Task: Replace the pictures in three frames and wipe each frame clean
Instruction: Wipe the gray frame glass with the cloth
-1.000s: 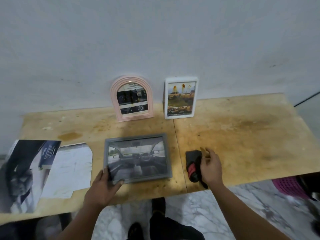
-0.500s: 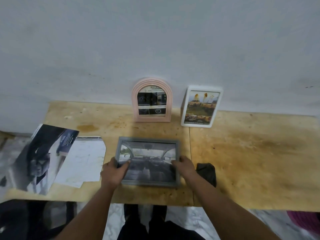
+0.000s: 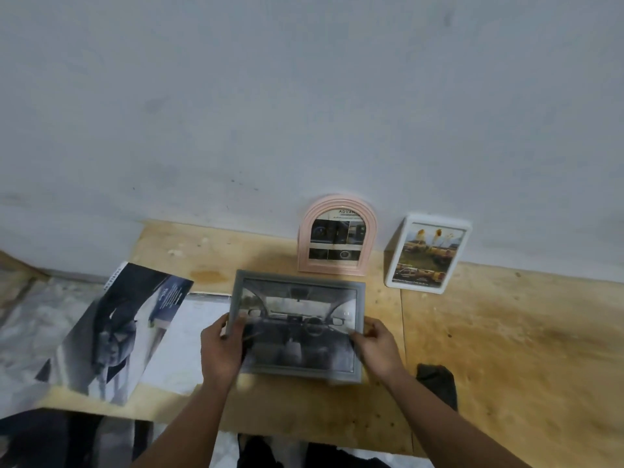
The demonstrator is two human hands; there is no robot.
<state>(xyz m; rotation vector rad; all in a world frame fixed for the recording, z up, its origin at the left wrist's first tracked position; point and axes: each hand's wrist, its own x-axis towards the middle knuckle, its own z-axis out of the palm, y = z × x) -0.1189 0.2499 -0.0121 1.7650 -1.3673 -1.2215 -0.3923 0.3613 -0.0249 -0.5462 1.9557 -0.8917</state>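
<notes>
A: Head view, item one: grey frame (image 3: 297, 327), car-interior picture inside, face up.

B: Location?

A: Between the hands. Left hand (image 3: 221, 352) grips its left edge, thumb over the front; right hand (image 3: 376, 347) pinches its right edge. Half a second ago it lay flat on the desk (image 3: 506, 349); now its far edge looks tilted up, though blur leaves this uncertain.

B: Item two?

A: Dark cloth (image 3: 437, 383), on the desk just right of the right hand. A second ago that hand held it; now it lies released.

B: Meaning?

A: Judged: wiping of this frame is over and it is being stood up.

B: Others?

A: Pink arched frame (image 3: 337, 236) and white frame (image 3: 428, 253), upright against the wall beyond the hands. Loose printed sheets (image 3: 114, 329) left of the left hand.
</notes>
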